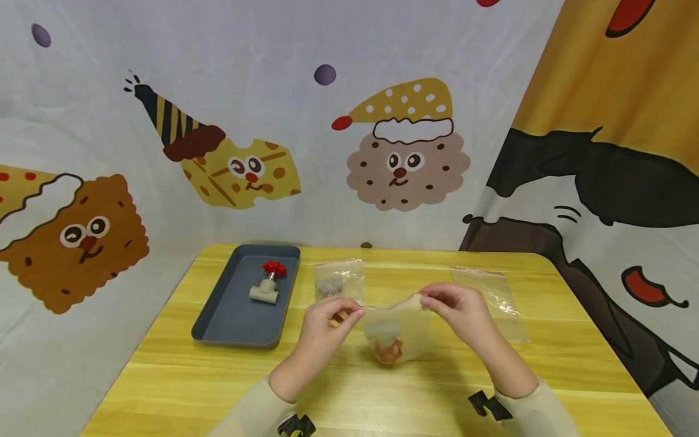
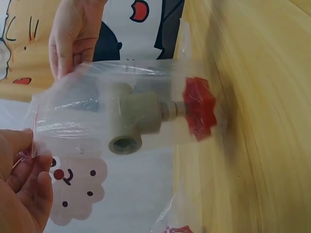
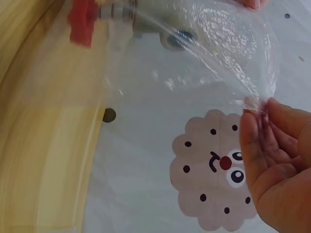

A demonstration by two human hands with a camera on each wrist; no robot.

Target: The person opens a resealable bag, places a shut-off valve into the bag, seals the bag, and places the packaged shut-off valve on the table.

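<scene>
A clear zip bag (image 1: 417, 334) hangs upright above the table, stretched between both hands by its top edge. My left hand (image 1: 324, 331) pinches one top corner between thumb and fingers. At the opposite corner, my right hand (image 1: 464, 311) pinches the film the same way. Inside the bag is a beige pipe valve (image 2: 133, 114) with a red handwheel (image 2: 200, 109). The handwheel points down toward the tabletop, and the pipe end faces up toward the bag's mouth. Through the film the valve looks hazy in the head view.
A grey tray (image 1: 235, 318) stands at the left, holding another beige valve (image 1: 264, 292) with a red handwheel. Behind my left hand lies a second bag (image 1: 349, 273) with a greyish item in it. A flat clear bag (image 1: 494, 297) lies at the right on the wooden table (image 1: 180, 382).
</scene>
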